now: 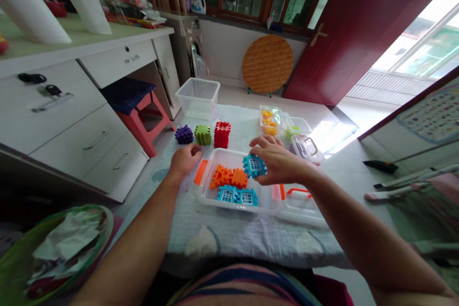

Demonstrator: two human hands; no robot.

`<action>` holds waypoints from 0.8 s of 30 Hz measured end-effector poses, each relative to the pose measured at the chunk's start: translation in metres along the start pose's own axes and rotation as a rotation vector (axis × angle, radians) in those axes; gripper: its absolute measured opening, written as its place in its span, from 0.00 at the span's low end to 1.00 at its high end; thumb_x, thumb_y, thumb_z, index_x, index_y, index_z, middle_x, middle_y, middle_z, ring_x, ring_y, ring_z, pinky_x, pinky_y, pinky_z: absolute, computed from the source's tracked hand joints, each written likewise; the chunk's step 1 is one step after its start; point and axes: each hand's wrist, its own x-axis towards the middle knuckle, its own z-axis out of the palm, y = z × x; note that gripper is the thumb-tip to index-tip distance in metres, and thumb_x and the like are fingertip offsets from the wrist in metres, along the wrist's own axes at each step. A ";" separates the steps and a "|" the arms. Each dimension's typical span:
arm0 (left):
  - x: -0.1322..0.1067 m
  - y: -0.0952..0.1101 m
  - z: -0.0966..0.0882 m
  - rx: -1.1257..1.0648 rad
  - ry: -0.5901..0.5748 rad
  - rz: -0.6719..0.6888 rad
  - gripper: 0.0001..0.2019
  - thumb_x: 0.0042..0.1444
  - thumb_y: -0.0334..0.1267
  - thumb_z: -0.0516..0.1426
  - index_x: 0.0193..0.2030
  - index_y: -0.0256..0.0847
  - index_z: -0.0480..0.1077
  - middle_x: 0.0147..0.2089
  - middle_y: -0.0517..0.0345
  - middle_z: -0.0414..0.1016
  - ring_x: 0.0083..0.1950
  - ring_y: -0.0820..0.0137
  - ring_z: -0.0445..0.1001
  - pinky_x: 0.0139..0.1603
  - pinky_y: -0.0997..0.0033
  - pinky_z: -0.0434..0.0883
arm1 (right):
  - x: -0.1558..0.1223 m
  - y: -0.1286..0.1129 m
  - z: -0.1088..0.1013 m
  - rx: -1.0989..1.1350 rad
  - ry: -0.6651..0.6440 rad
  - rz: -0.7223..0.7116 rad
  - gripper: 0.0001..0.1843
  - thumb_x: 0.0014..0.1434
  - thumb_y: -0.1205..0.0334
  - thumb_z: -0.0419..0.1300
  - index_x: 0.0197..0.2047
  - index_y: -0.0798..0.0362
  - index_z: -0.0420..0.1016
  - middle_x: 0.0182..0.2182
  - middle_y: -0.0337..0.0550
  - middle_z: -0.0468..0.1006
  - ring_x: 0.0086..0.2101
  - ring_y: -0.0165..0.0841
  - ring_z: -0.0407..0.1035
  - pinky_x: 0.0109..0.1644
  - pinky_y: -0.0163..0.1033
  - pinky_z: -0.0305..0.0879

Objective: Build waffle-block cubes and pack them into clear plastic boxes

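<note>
My right hand (270, 158) grips a blue building block with a white window (254, 166), held above a clear plastic box (265, 198). Inside that box lie orange blocks (229, 178) and more blue window blocks (237, 196). Left of the box, my left hand (185, 158) rests on the cloth with its fingers curled in; whether anything is in them is hidden. Just beyond it stand a purple block cube (184, 135), a green block cube (203, 135) and a taller red block stack (222, 134).
An open clear bin (198, 98) stands at the table's far left corner. Clear containers with yellow pieces (269, 122) and a handled lid or box (306, 148) sit far right. A clear lid with an orange handle (301, 203) lies beside the box. A waste basket (103, 215) is at lower left.
</note>
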 end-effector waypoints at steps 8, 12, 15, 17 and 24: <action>0.000 -0.001 0.000 -0.003 0.001 0.004 0.15 0.51 0.41 0.53 0.41 0.40 0.75 0.34 0.55 0.79 0.35 0.66 0.75 0.33 0.72 0.64 | -0.010 -0.014 0.038 -0.217 -0.165 0.147 0.26 0.45 0.57 0.65 0.48 0.58 0.76 0.64 0.58 0.60 0.66 0.55 0.43 0.69 0.62 0.32; 0.000 -0.003 0.001 -0.018 0.003 0.002 0.15 0.50 0.41 0.53 0.41 0.40 0.75 0.34 0.55 0.78 0.35 0.66 0.75 0.34 0.72 0.65 | -0.003 -0.015 0.043 -0.270 -0.184 0.155 0.26 0.44 0.58 0.65 0.48 0.60 0.77 0.64 0.60 0.60 0.66 0.56 0.43 0.68 0.64 0.29; 0.001 -0.003 0.001 -0.031 0.000 0.000 0.15 0.50 0.41 0.53 0.41 0.40 0.75 0.33 0.56 0.78 0.34 0.66 0.74 0.34 0.72 0.65 | -0.001 -0.015 0.047 -0.301 -0.166 0.156 0.26 0.45 0.59 0.65 0.48 0.61 0.77 0.64 0.62 0.59 0.66 0.57 0.43 0.68 0.65 0.27; 0.001 -0.003 0.001 -0.036 0.000 0.001 0.15 0.50 0.41 0.53 0.41 0.40 0.75 0.33 0.56 0.78 0.34 0.66 0.75 0.34 0.72 0.65 | -0.001 -0.016 0.050 -0.317 -0.149 0.156 0.25 0.46 0.59 0.65 0.48 0.61 0.76 0.64 0.64 0.58 0.67 0.58 0.42 0.68 0.66 0.27; -0.001 -0.001 -0.001 -0.020 -0.004 0.004 0.15 0.51 0.41 0.53 0.41 0.40 0.75 0.34 0.55 0.78 0.35 0.66 0.75 0.33 0.72 0.65 | -0.004 -0.016 0.051 -0.350 -0.128 0.134 0.27 0.45 0.56 0.68 0.47 0.61 0.76 0.67 0.65 0.55 0.67 0.60 0.42 0.67 0.67 0.31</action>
